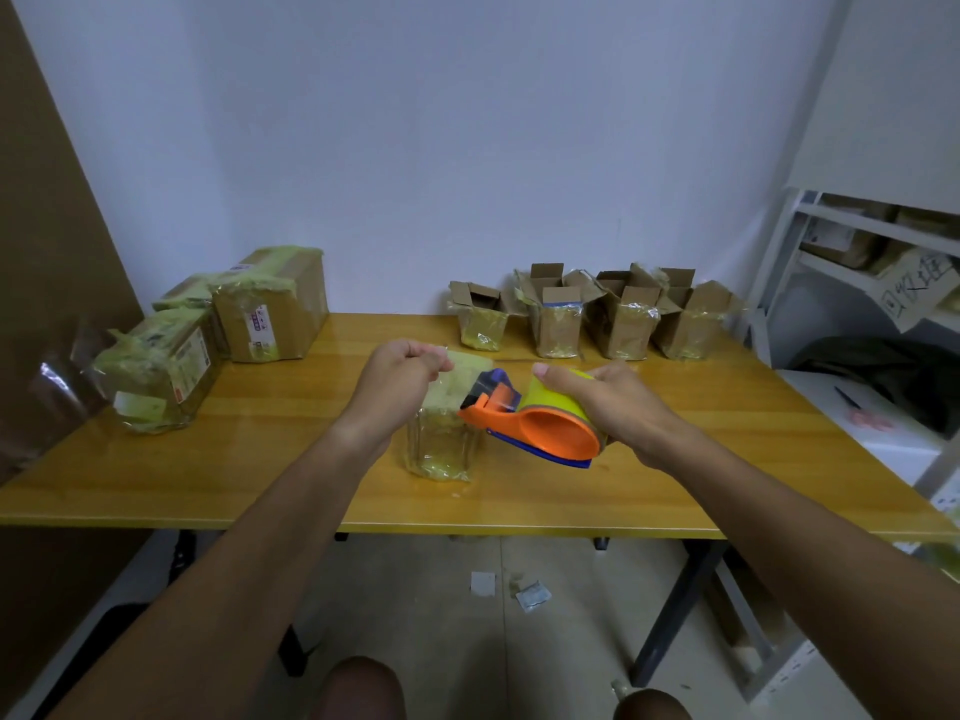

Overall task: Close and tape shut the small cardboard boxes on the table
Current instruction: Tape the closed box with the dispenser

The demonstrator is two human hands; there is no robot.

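Note:
A small cardboard box point(441, 439), wrapped in yellowish clear tape, stands upright at the middle of the wooden table point(260, 459). My left hand point(402, 374) is over its top, fingers curled, pinching the free end of a clear tape strip. My right hand point(605, 402) grips an orange and blue tape dispenser point(540, 426) holding a yellow-green roll, just right of the box, its cutter end next to the box top. Several small boxes point(592, 317) with open flaps stand in a row at the back of the table.
Taped larger boxes point(208, 335) are stacked at the back left of the table. A white metal shelf point(872, 283) with cartons stands to the right, a lower white surface beside it. Paper scraps point(511, 589) lie on the floor under the table.

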